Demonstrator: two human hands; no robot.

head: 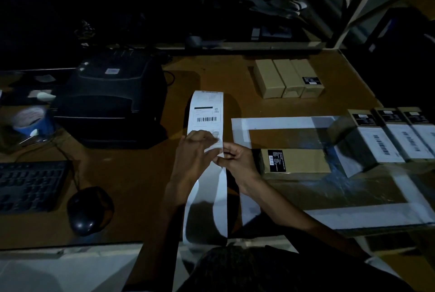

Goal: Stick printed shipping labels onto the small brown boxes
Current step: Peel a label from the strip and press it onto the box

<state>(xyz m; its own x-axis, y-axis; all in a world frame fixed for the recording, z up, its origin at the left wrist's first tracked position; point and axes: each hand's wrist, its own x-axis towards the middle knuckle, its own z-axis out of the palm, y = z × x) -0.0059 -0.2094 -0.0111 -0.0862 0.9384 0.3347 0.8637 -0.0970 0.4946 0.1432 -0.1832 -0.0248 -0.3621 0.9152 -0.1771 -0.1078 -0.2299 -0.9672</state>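
Over at the far left a blue roll of tape (33,119) is sitting on the bench (141,174), with a keyboard (30,185) and a mouse (90,210) lying nearer the person, and the black label printer (113,101) is standing just behind them — nothing is coming out of its mouth that I can make out in this dim light.

In the middle the person is working on a long strip of labels (207,115) held up over the bench. The left hand (195,152) is lying against the printed face of the strip, fingers fairly straight and spread over its lower part, while the right hand (237,159) is pinching the strip's edge between thumb and fingertips. It looks as though a label is being peeled from its backing, the bare backing trailing down toward the person's lap — though I cannot tell exactly where the label ends.

Just right of the hands one brown box (299,161) is lying flat inside a taped white outline, showing only its small black sticker; I take this to be the next one waiting for a label. Further back three more brown boxes (288,78) are standing side by side, also without white labels as far as I can see. At the right edge three labelled boxes (397,138) are lined up, each wearing a white barcode label.

So the job is looking roughly half done — three finished, four seemingly left.
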